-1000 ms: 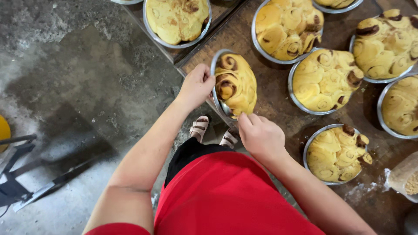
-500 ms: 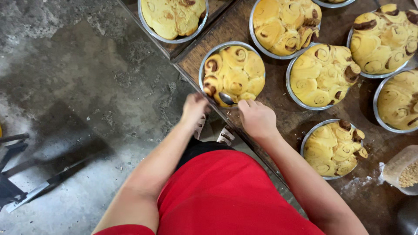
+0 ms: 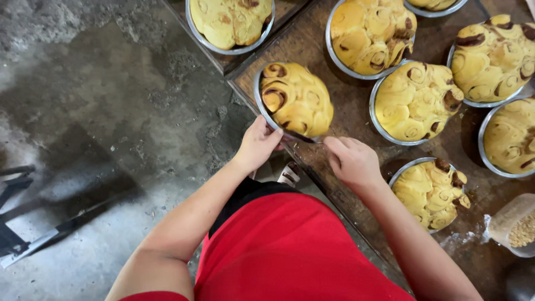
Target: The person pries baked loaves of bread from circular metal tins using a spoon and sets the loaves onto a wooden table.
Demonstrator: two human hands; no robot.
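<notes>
On the wooden table (image 3: pixel 345 106), both hands' fingers (image 3: pixel 274 135) grip a tilted bread pan (image 3: pixel 294 100).

Your head camera looks steeply down over your red shirt (image 3: pixel 290 251), close to the wooden table (image 3: pixel 356 120) at right and concrete floor (image 3: pixel 100 111) at left.

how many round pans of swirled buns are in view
8: one tilted pan in both hands, one top left, two top centre, three at right, one nearest the person. More may lie outside the frame.
</notes>
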